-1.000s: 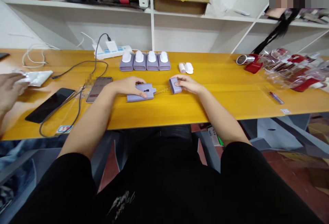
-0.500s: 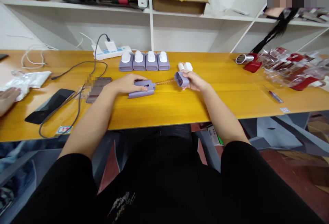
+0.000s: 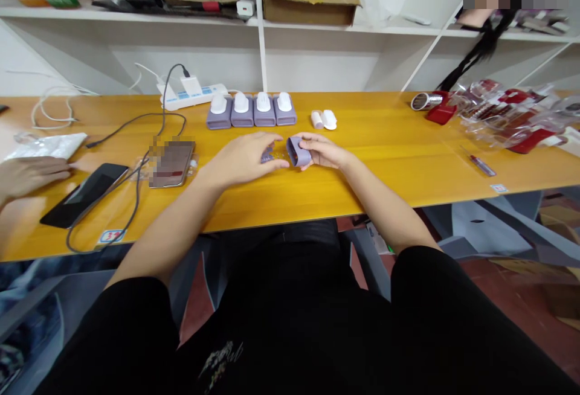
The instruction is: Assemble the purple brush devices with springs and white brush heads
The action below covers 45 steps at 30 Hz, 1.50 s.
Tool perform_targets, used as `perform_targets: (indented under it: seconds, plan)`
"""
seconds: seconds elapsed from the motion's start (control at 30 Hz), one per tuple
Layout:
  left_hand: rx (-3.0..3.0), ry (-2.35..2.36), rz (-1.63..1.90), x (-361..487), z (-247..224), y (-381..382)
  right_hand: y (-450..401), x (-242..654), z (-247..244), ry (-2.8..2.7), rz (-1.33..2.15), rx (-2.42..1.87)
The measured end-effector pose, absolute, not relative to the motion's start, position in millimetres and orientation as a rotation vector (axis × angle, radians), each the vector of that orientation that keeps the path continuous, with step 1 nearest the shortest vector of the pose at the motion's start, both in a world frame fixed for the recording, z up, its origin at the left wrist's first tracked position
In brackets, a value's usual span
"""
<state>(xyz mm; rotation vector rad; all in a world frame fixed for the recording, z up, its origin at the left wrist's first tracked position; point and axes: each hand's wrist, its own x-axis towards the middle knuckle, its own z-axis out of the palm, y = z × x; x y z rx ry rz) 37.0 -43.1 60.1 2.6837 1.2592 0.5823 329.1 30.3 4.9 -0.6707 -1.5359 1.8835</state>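
Item one: purple sleeve, over the bench, contact with it being unclear; my right grip is holding it, thumb pressing on its upper side, its hollow end facing nine o'clock. Item two: coil-like piece, clear to purplish, showing blurred at nine o'clock from the purple sleeve, between the fingers and thumb of my left grip. Left grip: curving around that piece, fingertips and thumb standing apart; what it is pinching, if anything, I am unable to say, the back of the hand hiding it. Item three: purple holders, four in a row, bearing white heads, standing between ten and eleven o'clock. Item four: pinkish cylinder and loose white piece, lying side by side at one o'clock. Step in hand, by my judgement: I am lining up the purple sleeve with the coil-like piece. Next move, likewise judged: it is calling for squaring the hollow end to nine o'clock and steadying the coil-like piece against buckling.
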Motion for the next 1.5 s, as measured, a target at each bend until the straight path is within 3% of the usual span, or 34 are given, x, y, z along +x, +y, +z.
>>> perform_targets:
  seconds: [0.1,0.23,0.5,0.83,1.1,1.3,1.5]
  plan:
    - [2.672,1.561,0.318,61,62,-60,24,320,8,-1.562,1.84,-0.621]
    - [2.673,1.62,0.23,72,56,-62,21,317,7,-1.662,1.763,-0.615]
    - [2.454,1.265,0.378,52,44,-38,34,323,-4,-1.911,1.551,-0.475]
    - [1.56,0.941,0.336,34,38,-23,15,324,22,-1.887,1.41,-0.541]
    - [1.627,0.877,0.398,22,55,-27,34,347,25,-1.67,1.319,-0.692]
    - [1.74,0.974,0.529,10,62,-22,73,375,20,-1.388,1.06,-0.769]
    - [2.128,1.386,0.959,-9,54,-1,140,438,34,-1.312,0.521,-1.409]
